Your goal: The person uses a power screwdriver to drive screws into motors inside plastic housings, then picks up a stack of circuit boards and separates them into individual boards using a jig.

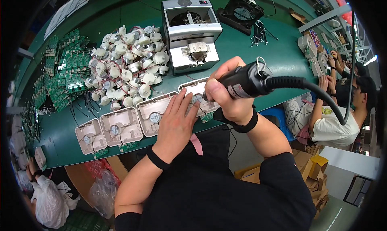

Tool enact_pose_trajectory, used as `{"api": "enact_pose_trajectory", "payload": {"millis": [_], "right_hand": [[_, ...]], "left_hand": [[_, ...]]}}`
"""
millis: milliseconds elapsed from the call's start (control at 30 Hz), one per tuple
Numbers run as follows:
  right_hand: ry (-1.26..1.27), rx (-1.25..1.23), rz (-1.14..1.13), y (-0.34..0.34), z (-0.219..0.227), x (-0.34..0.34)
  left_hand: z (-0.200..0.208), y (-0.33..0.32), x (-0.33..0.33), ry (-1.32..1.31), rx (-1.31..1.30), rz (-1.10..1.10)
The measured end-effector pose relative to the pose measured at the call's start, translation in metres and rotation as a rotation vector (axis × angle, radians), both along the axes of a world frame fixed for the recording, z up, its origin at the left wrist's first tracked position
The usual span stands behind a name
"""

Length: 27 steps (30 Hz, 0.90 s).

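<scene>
My right hand is wrapped round a black electric screwdriver with a hanging loop and a thick cord running off to the right. Its tip points down into the rightmost white plastic housing, next to a small round motor. My left hand lies with fingers stretched out over that housing's left part, fingertips beside the motor. Further left stand more open housings in a row, each with a round silver motor inside. Small green circuit boards lie along their near edge.
Behind the row lies a heap of white motors with wires, with stacked green circuit boards to its left. A silver-grey machine, a black fan and short black cables stand or lie further back. People work at the right and lower left.
</scene>
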State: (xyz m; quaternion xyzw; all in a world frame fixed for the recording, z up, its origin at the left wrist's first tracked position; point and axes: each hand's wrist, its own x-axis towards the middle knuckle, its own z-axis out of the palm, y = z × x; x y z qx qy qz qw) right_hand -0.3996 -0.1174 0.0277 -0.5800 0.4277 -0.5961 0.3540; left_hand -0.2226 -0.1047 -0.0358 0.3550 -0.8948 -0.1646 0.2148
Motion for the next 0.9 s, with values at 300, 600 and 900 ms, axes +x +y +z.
{"api": "enact_pose_trajectory", "payload": {"millis": [300, 600, 900], "right_hand": [[-0.210, -0.249, 0.023, -0.045, 0.065, -0.009], [-0.196, -0.110, 0.001, -0.052, 0.058, -0.005], [-0.069, 0.003, 0.165, -0.006, 0.017, 0.019]], "left_hand": [[0.010, -0.001, 0.004, -0.015, 0.011, 0.027], [-0.001, -0.005, 0.002, -0.037, 0.034, 0.157], [-0.006, -0.007, 0.003, -0.011, 0.011, 0.178]]}}
